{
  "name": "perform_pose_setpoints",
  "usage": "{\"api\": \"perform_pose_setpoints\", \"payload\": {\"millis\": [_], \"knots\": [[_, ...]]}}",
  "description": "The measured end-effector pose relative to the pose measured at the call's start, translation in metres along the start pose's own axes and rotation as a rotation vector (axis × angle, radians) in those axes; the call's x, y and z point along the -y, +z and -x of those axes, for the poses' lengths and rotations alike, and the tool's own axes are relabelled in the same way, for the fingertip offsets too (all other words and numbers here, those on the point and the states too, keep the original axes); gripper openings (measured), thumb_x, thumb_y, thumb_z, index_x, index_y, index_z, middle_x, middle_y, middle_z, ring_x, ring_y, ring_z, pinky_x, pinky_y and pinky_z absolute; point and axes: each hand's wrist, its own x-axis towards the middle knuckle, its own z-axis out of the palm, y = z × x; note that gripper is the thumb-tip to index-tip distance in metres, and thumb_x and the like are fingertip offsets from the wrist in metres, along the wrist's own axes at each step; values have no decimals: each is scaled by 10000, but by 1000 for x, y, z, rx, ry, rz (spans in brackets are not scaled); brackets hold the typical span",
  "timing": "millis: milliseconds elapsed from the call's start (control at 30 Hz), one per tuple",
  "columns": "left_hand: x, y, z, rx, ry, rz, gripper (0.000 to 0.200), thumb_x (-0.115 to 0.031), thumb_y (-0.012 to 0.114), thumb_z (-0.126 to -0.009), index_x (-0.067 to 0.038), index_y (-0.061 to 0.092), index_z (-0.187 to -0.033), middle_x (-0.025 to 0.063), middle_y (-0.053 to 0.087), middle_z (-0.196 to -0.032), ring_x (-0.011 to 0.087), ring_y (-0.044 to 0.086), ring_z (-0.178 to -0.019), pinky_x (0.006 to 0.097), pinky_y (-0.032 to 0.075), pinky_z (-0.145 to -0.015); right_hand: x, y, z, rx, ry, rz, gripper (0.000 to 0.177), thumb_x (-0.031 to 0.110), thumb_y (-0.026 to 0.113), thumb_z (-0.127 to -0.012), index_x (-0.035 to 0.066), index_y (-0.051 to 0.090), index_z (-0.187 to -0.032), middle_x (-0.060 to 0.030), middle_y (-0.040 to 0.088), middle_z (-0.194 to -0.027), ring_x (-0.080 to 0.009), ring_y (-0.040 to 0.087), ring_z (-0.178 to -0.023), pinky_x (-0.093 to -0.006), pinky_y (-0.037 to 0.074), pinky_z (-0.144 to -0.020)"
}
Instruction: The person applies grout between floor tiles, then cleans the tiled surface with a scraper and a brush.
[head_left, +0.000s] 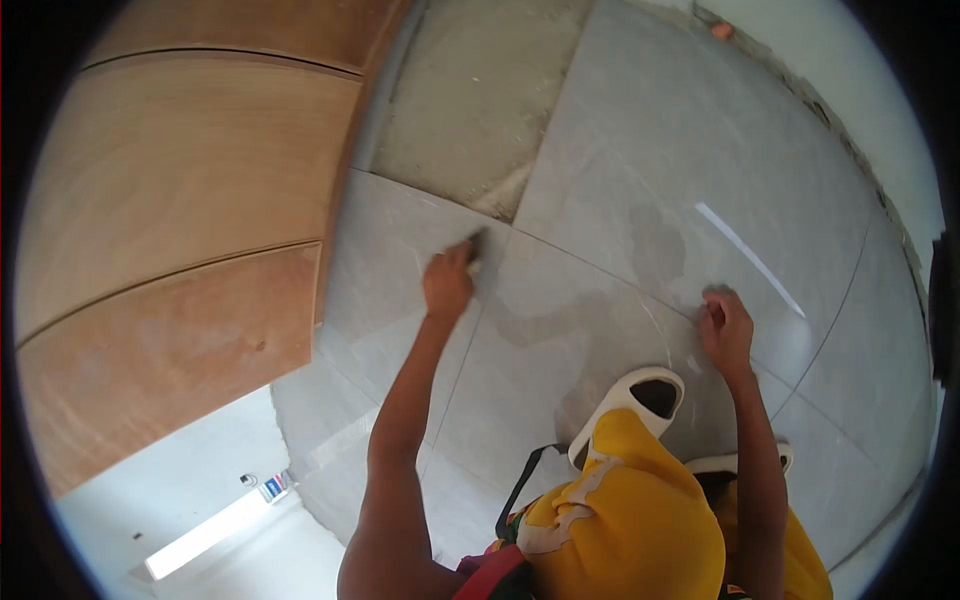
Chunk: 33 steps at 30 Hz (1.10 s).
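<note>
My left hand (448,285) is closed around a small dark object (478,243), blurred and partly hidden by the fingers. It hangs over the grey floor tiles (390,235), near the corner where a tile is absent and rough screed (470,100) shows. My right hand (727,325) is over the tiles to the right, its fingers curled in; whatever they may hold is hidden. Beyond it a narrow white strip (750,260) shows on a large tile.
Wooden panels (190,190) stand along the left side. A rough, broken wall edge (840,125) runs at the right, with a reddish lump (721,31) at its top. My white slipper (635,390) and yellow trousers (640,490) are below. A long white bar (205,530) lies at lower left.
</note>
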Motion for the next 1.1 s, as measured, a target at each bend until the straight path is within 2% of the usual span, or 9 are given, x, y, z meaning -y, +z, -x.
{"api": "perform_pose_setpoints", "payload": {"millis": [133, 333, 467, 600, 700, 867, 933, 1067, 1100], "knots": [[130, 18, -51, 327, -690, -1, 307, -276, 495, -898, -55, 610, -1078, 176, 671, -939, 380, 654, -798, 496, 504, -711, 2, 4, 3, 50, 62, 65, 164, 34, 620, -775, 52, 582, -933, -99, 542, -749, -250, 549, -605, -347, 451, -558], [-41, -70, -11, 303, -311, 819, 433, -372, 409, -987, 23, 582, -939, 231, 621, -844, 390, 598, -836, 449, 458, -704, 98, 39, 13, 365, 219, -272, 781, 244, 733, -746, 31, 343, -1388, -206, 457, -1313, -347, 475, -1186, -408, 391, -991], [-173, -98, 45, 665, -222, 1444, 720, -561, 344, -957, 25, 384, -1374, 211, 385, -1420, 291, 332, -1345, 384, 239, -1113, 142, 43, 14, 523, 201, -411, 1043, 253, 800, -678, 22, 162, -1470, -249, 224, -1488, -417, 247, -1363, -436, 238, -1121], [-199, -73, 43, 571, 46, 1790, 784, -550, 419, -925, 17, 259, -1444, 207, 243, -1507, 321, 189, -1415, 447, 162, -1142, 80, 33, 16, 181, 36, -109, 415, 77, 631, -824, -29, 516, -1208, -247, 591, -1077, -392, 594, -966, -408, 483, -822], [-195, -34, 37, 201, 285, 510, 697, -447, 406, -951, 6, 236, -1454, 226, 224, -1508, 375, 182, -1411, 521, 113, -1136, 30, -15, -4, 157, 243, 367, 208, 106, 606, -863, -38, 609, -1013, -241, 639, -916, -396, 625, -830, -409, 487, -730], [-97, 20, -26, -57, -159, 286, 732, -401, 460, -919, 91, 240, -1416, 247, 214, -1504, 379, 154, -1415, 597, 86, -1108, -42, -92, -32, -263, 318, 86, 350, 231, 641, -860, -61, 574, -1040, -236, 632, -911, -303, 630, -806, -368, 478, -726], [-80, 19, -35, -19, -228, 190, 736, -397, 466, -915, 94, 239, -1415, 246, 211, -1505, 381, 150, -1416, 611, 83, -1101, -52, -85, -35, -198, 299, 153, 329, 215, 613, -874, -43, 570, -1075, -243, 624, -937, -334, 627, -812, -373, 484, -724], [-64, -5, 22, 273, 248, 352, 735, -432, 465, -912, -2, 226, -1459, 223, 176, -1525, 399, 91, -1424, 614, 67, -1095, 5, -9, -45, -41, 71, 309, 273, 130, 537, -895, -14, 552, -1126, -239, 615, -976, -372, 623, -819, -414, 494, -728], [-44, 7, 36, 186, 7, 327, 734, -450, 452, -916, -28, 218, -1468, 216, 172, -1530, 388, 88, -1428, 610, 55, -1098, 56, 9, -49, 121, 153, 396, 306, 81, 528, -856, 8, 543, -1153, -210, 603, -1047, -361, 618, -866, -442, 500, -726]]}}
